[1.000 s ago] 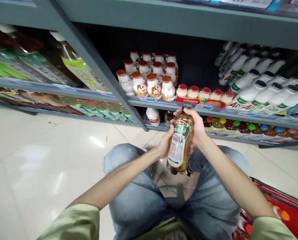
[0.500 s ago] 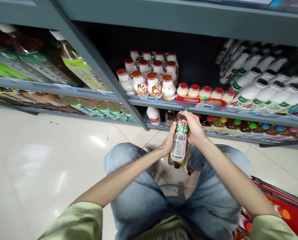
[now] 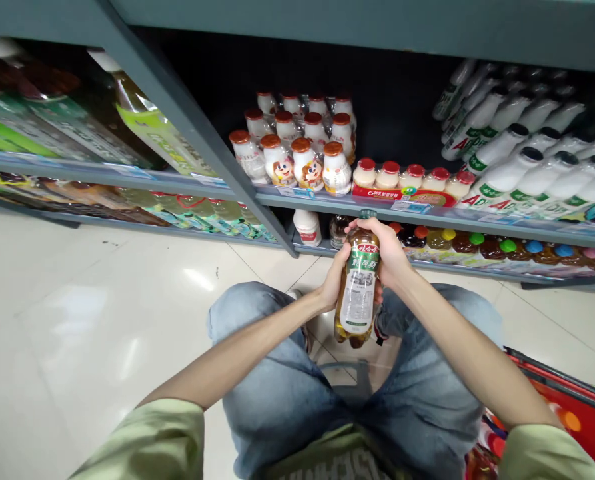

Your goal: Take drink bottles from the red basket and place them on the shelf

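I hold an amber drink bottle (image 3: 358,293) with a green-and-white label and a dark cap upright in front of me, above my knees in blue jeans. My left hand (image 3: 335,279) is wrapped round its left side near the middle. My right hand (image 3: 390,253) grips its neck and shoulder from the right. The bottle's cap sits just below the edge of the middle shelf (image 3: 427,215). Straight behind the bottle, small white bottles with orange caps (image 3: 297,157) and a red-capped multipack (image 3: 410,183) stand on that shelf.
White bottles with dark caps (image 3: 522,170) lie stacked at the right of the shelf. The bottom shelf carries dark bottles with coloured caps (image 3: 482,243). Large green-labelled bottles (image 3: 142,127) fill the left bay. A red basket (image 3: 572,420) sits at my lower right on the glossy white floor (image 3: 77,320).
The bottle swung from tilted to more upright and drew closer to the shelf edge, then shifted slightly. Both hands stayed on it. The camera tipped down a little.
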`<state>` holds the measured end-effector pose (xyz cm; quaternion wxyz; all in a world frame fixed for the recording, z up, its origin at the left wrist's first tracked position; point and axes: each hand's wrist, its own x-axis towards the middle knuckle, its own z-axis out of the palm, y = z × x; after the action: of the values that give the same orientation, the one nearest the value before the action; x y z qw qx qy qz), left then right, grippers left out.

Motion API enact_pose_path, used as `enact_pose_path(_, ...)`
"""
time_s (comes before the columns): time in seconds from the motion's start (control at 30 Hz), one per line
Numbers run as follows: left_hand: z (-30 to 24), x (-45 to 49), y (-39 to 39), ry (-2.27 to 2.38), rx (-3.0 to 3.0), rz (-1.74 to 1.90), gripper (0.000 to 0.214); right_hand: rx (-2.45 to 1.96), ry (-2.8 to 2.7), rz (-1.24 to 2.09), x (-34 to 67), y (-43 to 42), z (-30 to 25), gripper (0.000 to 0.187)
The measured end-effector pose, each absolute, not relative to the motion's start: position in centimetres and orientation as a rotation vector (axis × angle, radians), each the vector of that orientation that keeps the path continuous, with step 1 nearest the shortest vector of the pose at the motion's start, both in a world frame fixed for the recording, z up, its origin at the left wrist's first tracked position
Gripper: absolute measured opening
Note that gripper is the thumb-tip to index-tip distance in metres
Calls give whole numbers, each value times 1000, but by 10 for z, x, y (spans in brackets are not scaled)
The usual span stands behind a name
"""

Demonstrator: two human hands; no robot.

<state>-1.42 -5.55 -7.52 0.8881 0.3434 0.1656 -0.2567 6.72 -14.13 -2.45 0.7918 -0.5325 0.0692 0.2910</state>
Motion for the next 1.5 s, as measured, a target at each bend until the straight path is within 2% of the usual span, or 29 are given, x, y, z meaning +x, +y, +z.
enact_pose_path(0.73,-72,-11,-58,384,755,-545,87,-1165,238,615,73,-139,-31,26)
enact_pose_path(1.37,-80,-9,-59,369,727,-568,85,-1196,260,635,75,-143,-33,25)
enact_pose_path(1.5,-81,-8,-62,388,801,-494,80,-1272,269,557,74,-143,-36,22)
